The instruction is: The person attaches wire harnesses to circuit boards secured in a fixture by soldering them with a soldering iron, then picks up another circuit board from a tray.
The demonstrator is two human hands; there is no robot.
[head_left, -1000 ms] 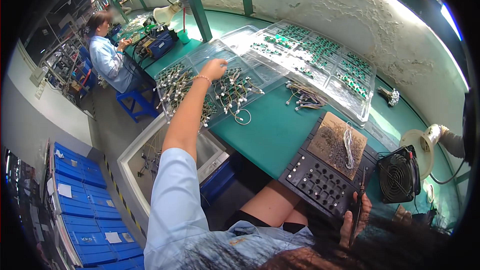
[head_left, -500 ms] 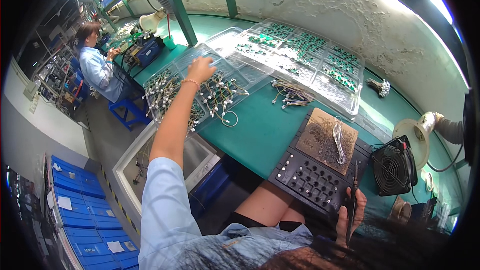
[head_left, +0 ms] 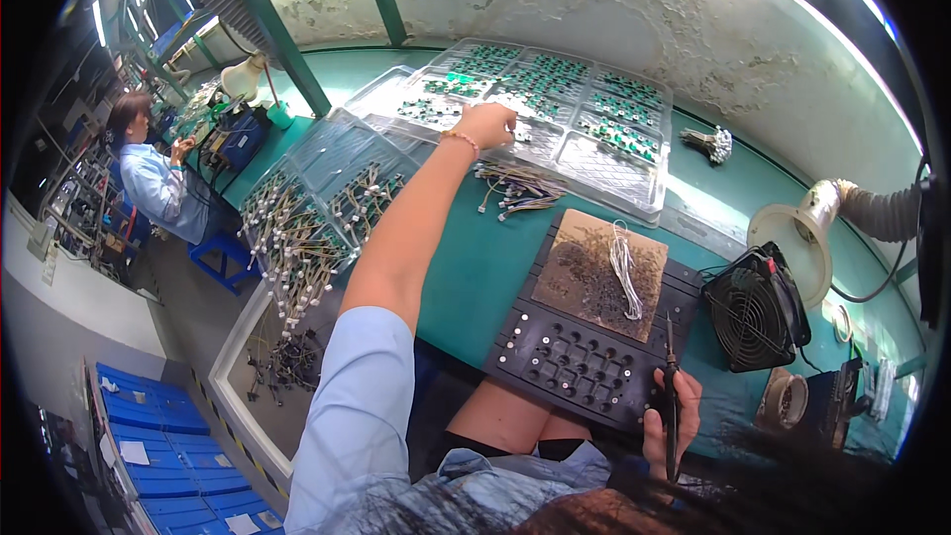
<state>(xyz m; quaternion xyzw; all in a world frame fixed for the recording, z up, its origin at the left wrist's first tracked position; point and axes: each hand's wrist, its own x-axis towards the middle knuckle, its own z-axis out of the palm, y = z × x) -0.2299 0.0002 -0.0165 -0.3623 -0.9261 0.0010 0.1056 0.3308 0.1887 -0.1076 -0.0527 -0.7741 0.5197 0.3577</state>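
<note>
My left hand (head_left: 485,126) reaches over the clear compartment tray (head_left: 606,176) of small green circuit boards. Its fingers are curled down at the near compartments, and anything between them is hidden. In my right hand (head_left: 684,416) is a soldering iron (head_left: 672,376), tip pointing up and away from me, beside a black holed fixture (head_left: 517,317). On the fixture's far part lies a scorched brown pad (head_left: 575,263) with a coil of thin pale wire (head_left: 624,272). Loose wire leads with connectors (head_left: 520,190) lie on the green mat between fixture and tray.
Left of my forearm, another clear tray holds connector cables (head_left: 287,238). Below it is a pale-framed box (head_left: 233,337) with dark parts. A black fan (head_left: 755,322), an extraction funnel (head_left: 792,238) and a white-tipped bundle (head_left: 707,145) stand right. A co-worker (head_left: 163,183) sits far left.
My left hand has moved right from above the cable tray to the circuit-board tray, and its fingers curl more. The right hand keeps the soldering iron. The view has shifted slightly.
</note>
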